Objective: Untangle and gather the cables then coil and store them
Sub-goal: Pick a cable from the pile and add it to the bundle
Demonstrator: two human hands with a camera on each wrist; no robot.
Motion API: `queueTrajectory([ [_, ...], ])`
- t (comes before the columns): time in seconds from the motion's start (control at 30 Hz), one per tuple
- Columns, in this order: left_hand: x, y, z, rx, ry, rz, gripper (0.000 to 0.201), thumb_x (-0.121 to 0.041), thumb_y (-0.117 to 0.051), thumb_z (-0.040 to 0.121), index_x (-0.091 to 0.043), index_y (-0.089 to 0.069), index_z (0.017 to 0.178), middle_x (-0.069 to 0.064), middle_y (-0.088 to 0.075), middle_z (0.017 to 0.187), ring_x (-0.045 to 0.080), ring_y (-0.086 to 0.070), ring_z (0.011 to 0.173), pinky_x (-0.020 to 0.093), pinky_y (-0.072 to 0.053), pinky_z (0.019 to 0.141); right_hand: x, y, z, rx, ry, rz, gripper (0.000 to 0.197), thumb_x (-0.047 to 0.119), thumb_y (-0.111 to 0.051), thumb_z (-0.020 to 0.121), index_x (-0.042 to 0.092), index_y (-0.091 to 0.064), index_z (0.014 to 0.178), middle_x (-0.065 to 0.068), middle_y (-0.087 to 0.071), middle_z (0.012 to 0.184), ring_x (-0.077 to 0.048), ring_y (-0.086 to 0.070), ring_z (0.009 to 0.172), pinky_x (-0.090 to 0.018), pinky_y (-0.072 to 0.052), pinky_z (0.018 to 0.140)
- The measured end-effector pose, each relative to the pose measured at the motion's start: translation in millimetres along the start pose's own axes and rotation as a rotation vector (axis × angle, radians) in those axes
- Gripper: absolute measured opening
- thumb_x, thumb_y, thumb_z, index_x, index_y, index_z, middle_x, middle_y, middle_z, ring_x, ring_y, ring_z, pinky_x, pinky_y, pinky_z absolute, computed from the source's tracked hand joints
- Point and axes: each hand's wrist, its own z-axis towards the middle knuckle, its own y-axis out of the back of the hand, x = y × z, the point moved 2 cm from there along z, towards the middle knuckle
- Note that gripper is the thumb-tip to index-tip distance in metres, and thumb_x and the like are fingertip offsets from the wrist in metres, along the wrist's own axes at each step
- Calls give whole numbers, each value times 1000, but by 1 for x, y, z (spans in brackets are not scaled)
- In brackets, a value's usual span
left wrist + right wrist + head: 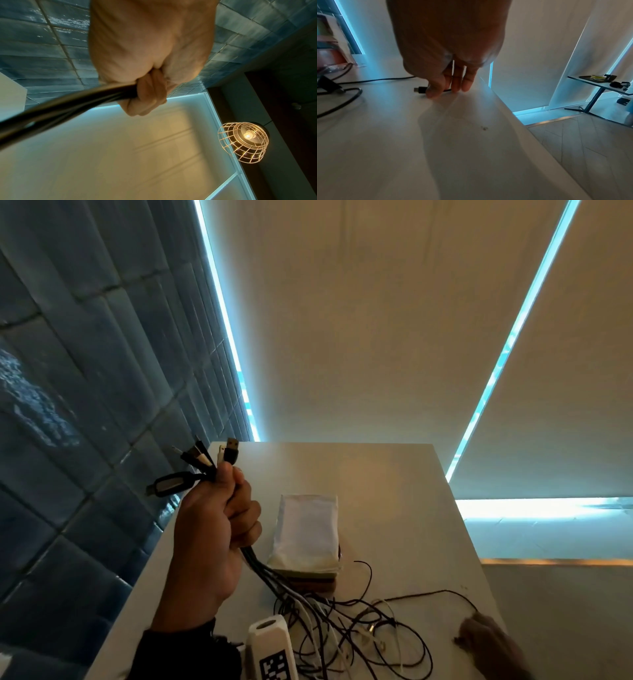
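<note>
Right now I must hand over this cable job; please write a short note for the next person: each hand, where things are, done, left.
Left hand: raised, grip closed round a bundle of cable ends, plugs sticking up.
Right hand: fingertips on one black cable's plug end on the white table, near its right edge.
Tangled cables lie on the table in front of the wrapped box.
Done: several ends gathered.
Left: add this plug, untangle, coil, store.

The head camera is looking down along the white table (394, 491), its far end at frame centre. The left wrist camera is pointing steeply up toward a caged lamp (243, 142) at lower right. The right wrist camera is skimming close over the same table (402, 135).
</note>
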Motion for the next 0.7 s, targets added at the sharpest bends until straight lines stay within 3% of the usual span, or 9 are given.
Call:
queueTrajectory([
  [0.1, 6, -5, -2, 23, 25, 22, 24, -33, -45, 89, -16, -48, 72, -7, -27, 50, 4, -18, 37, 19, -13, 36, 42, 25, -2, -78, 40, 117, 36, 19, -64, 89, 45, -42, 76, 15, -53, 95, -11, -55, 96, -28, -44, 77],
  [0.17, 10, -11, -4, 70, 54, 52, 25, -33, -45, 88, -15, -46, 71, -5, -27, 51, 5, -19, 38, 22, -12, 40, 84, 52, -2, -183, 37, 389, 27, 13, -61, 92, 33, -52, 77, 8, -63, 76, -7, -59, 74, -28, -46, 67],
  [0.23, 13, -18, -6, 105, 77, 102, 26, -32, -44, 89, -13, -45, 72, -4, -31, 52, 7, -21, 40, 23, -13, 42, 127, 84, 0, -265, 70, 669, 19, 13, -57, 95, 18, -57, 76, -3, -60, 56, -8, -54, 51, -24, -45, 53],
  [0.27, 15, -20, -6, 109, 84, 127, 27, -32, -43, 91, -12, -46, 73, -3, -31, 52, 8, -22, 41, 25, -13, 43, 149, 100, 0, -274, 96, 804, 18, 13, -56, 95, 13, -57, 77, -2, -55, 53, -10, -49, 47, -23, -42, 48],
  [0.4, 22, -30, -7, 86, 90, 180, 27, -28, -41, 96, -10, -49, 77, -7, -28, 51, 6, -19, 42, 23, -13, 42, 222, 160, -15, -175, 265, 1229, 12, 10, -51, 96, 6, -62, 92, 2, -52, 60, -11, -43, 53, -21, -38, 47],
  [0.5, 29, -34, -9, 75, 90, 232, 22, -25, -43, 97, -8, -53, 89, -8, -31, 48, 5, -23, 41, 18, -20, 39, 265, 191, -32, -69, 453, 1372, 15, 8, -51, 94, 0, -61, 100, -5, -61, 68, -16, -49, 53, -24, -44, 47],
  [0.57, 36, -38, -11, 111, 94, 347, 24, -32, -48, 94, -9, -55, 93, -7, -37, 51, 6, -30, 43, 19, -27, 41, 287, 203, -39, -34, 534, 1397, 18, 14, -54, 90, -2, -58, 97, -8, -65, 70, -20, -51, 51, -26, -45, 46],
  [0.63, 42, -41, -14, 127, 66, 525, 29, -39, -52, 91, -11, -58, 93, -6, -49, 56, 5, -44, 46, 19, -35, 46, 301, 206, -41, -50, 554, 1390, 20, 17, -56, 91, -3, -55, 95, -10, -67, 69, -20, -53, 49, -26, -45, 43],
  [0.7, 42, -41, -14, 86, 18, 569, 24, -35, -54, 92, -11, -59, 92, -8, -51, 55, 2, -45, 45, 18, -37, 46, 308, 205, -40, -67, 536, 1383, 26, 22, -58, 90, -3, -53, 93, -11, -67, 66, -23, -52, 48, -27, -43, 42],
])
